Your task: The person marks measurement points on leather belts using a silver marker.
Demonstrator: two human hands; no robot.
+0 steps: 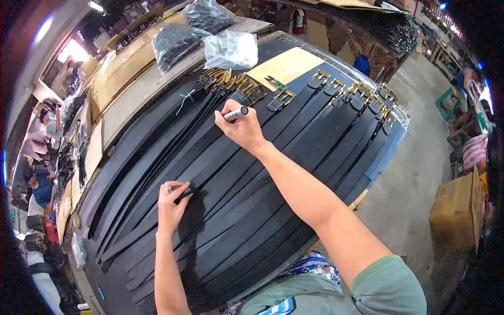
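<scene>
Many black belts (210,173) with gold buckles lie side by side across the dark table. My right hand (240,126) grips a black-and-white marker (236,114) just below the buckle ends of the belts. Lower and to the left, my left hand (172,202) pinches a small dark object (185,194), perhaps a marker cap, over the belts. Green-handled snips (276,83) rest on a yellow sheet (294,65) beyond the buckles. A white tie (185,101) is around a bundle of belts at the upper left.
Clear plastic bags (231,50) stand at the table's far edge. Cardboard sheets (126,68) cover a bench at the upper left. A cardboard box (455,210) is on the floor at the right. People (464,86) are in the background on both sides.
</scene>
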